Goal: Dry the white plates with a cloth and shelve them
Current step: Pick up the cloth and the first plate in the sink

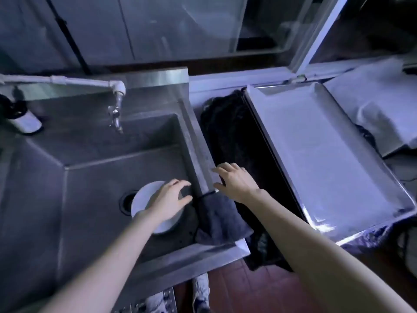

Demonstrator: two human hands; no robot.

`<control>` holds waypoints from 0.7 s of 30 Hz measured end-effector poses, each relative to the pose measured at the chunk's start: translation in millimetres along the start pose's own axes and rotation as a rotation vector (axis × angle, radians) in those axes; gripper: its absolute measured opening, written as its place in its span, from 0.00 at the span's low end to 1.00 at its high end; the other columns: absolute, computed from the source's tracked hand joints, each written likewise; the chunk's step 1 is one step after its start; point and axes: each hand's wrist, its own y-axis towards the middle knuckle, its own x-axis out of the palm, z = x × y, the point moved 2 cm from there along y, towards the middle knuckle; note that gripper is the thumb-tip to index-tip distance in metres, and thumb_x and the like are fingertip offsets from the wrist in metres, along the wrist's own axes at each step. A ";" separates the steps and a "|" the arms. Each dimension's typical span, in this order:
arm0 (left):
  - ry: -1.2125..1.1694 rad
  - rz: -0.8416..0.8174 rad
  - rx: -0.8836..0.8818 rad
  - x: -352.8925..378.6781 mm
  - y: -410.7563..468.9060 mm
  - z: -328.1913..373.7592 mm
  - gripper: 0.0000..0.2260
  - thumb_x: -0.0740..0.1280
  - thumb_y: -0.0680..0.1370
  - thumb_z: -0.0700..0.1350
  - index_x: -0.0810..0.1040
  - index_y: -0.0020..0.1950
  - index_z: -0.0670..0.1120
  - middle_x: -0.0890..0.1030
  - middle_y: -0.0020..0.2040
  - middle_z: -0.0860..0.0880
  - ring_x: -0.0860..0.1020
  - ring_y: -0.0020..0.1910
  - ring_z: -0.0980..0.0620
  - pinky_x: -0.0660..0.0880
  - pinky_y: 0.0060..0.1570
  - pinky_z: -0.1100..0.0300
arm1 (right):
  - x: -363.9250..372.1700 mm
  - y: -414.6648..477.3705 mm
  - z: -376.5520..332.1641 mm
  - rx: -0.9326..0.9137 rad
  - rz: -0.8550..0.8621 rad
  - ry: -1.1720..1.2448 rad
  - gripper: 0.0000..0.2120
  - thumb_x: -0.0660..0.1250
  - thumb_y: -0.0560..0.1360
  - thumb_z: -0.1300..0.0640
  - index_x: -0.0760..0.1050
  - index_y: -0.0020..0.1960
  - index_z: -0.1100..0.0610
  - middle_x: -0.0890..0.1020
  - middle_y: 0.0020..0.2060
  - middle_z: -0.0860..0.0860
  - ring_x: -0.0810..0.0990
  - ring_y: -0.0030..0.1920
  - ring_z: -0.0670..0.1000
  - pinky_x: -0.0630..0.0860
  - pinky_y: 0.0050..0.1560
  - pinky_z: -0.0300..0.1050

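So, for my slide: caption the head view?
Left hand over white plate in sink; right hand near grey cloth.

Matt metal sink [94, 154]; glossy white plate [144, 195]; soft grey cloth [221, 220]

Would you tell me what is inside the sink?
A white plate lies on the sink bottom by the drain; the left hand covers its right part. A grey cloth drapes over the right rim. Anything under the plate is hidden.
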 end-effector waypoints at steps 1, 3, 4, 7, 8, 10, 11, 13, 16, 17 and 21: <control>-0.021 -0.034 -0.011 13.3 2.2 3.9 0.19 0.68 0.81 0.50 0.74 0.71 0.50 0.76 0.66 0.50 0.76 0.63 0.48 0.74 0.59 0.52 | 7.8 -4.9 2.4 0.024 -0.038 0.004 0.25 0.63 0.79 0.46 0.65 0.74 0.48 0.68 0.71 0.48 0.67 0.68 0.54 0.68 0.64 0.50; -0.068 -0.049 -0.027 36.5 5.8 11.5 0.20 0.69 0.80 0.48 0.74 0.71 0.48 0.77 0.67 0.49 0.75 0.65 0.47 0.72 0.61 0.54 | 28.1 -12.3 10.2 0.047 -0.066 0.031 0.26 0.64 0.78 0.46 0.65 0.74 0.48 0.68 0.70 0.47 0.68 0.68 0.54 0.68 0.63 0.50; -0.075 -0.082 -0.043 48.3 5.7 16.0 0.20 0.69 0.80 0.48 0.73 0.72 0.48 0.77 0.67 0.49 0.75 0.66 0.46 0.72 0.63 0.53 | 39.9 -16.5 13.0 0.048 -0.100 0.029 0.26 0.65 0.78 0.47 0.65 0.74 0.48 0.69 0.69 0.48 0.68 0.67 0.54 0.68 0.63 0.50; -0.080 -0.089 -0.093 74.0 12.6 23.6 0.22 0.68 0.81 0.46 0.71 0.75 0.48 0.74 0.70 0.49 0.73 0.68 0.46 0.71 0.65 0.49 | 61.5 -16.5 19.1 0.046 -0.123 0.044 0.27 0.66 0.77 0.47 0.64 0.74 0.49 0.69 0.67 0.49 0.69 0.65 0.54 0.67 0.61 0.49; -0.075 -0.067 -0.106 77.8 15.2 25.5 0.22 0.68 0.81 0.46 0.71 0.75 0.48 0.73 0.69 0.49 0.73 0.67 0.45 0.72 0.64 0.48 | 64.4 -14.9 20.1 0.041 -0.103 0.046 0.27 0.66 0.77 0.48 0.64 0.74 0.49 0.69 0.66 0.49 0.69 0.64 0.55 0.67 0.61 0.48; -0.043 -0.021 -0.135 85.4 18.6 27.6 0.22 0.68 0.81 0.45 0.71 0.75 0.49 0.72 0.68 0.48 0.73 0.66 0.44 0.73 0.62 0.46 | 70.8 -12.4 20.4 0.026 -0.072 0.038 0.25 0.66 0.77 0.48 0.66 0.72 0.50 0.70 0.63 0.51 0.70 0.61 0.55 0.66 0.60 0.48; -0.026 -0.002 -0.141 87.9 20.2 28.1 0.22 0.68 0.81 0.45 0.71 0.75 0.49 0.72 0.67 0.47 0.73 0.66 0.43 0.72 0.62 0.46 | 72.6 -10.8 20.5 0.014 -0.060 0.033 0.25 0.66 0.77 0.48 0.66 0.72 0.51 0.70 0.62 0.51 0.70 0.60 0.56 0.67 0.60 0.48; 0.003 0.015 -0.157 90.7 24.0 27.6 0.23 0.68 0.80 0.44 0.70 0.76 0.48 0.71 0.66 0.46 0.72 0.66 0.43 0.72 0.61 0.45 | 73.5 -5.6 22.3 -0.007 -0.055 0.025 0.24 0.67 0.77 0.48 0.68 0.71 0.51 0.69 0.61 0.53 0.70 0.59 0.56 0.67 0.61 0.49; 0.006 0.045 -0.185 92.4 29.7 26.0 0.18 0.70 0.79 0.43 0.75 0.68 0.45 0.70 0.63 0.45 0.72 0.63 0.43 0.74 0.58 0.44 | 71.2 4.0 22.9 -0.021 -0.053 0.045 0.20 0.68 0.76 0.48 0.72 0.65 0.54 0.69 0.59 0.54 0.70 0.59 0.57 0.67 0.61 0.49; 0.000 0.063 -0.188 92.2 30.2 26.3 0.15 0.71 0.78 0.43 0.77 0.63 0.43 0.71 0.61 0.45 0.72 0.61 0.43 0.74 0.56 0.44 | 70.8 6.2 22.2 -0.039 -0.051 0.048 0.19 0.69 0.76 0.49 0.72 0.63 0.55 0.69 0.59 0.54 0.70 0.59 0.56 0.67 0.60 0.49; -0.006 0.077 -0.176 88.1 30.5 26.9 0.09 0.73 0.76 0.42 0.75 0.50 0.42 0.75 0.52 0.44 0.75 0.55 0.42 0.72 0.47 0.48 | 67.3 7.8 21.0 -0.120 -0.029 0.059 0.11 0.68 0.76 0.52 0.73 0.55 0.57 0.71 0.56 0.53 0.71 0.58 0.55 0.64 0.56 0.46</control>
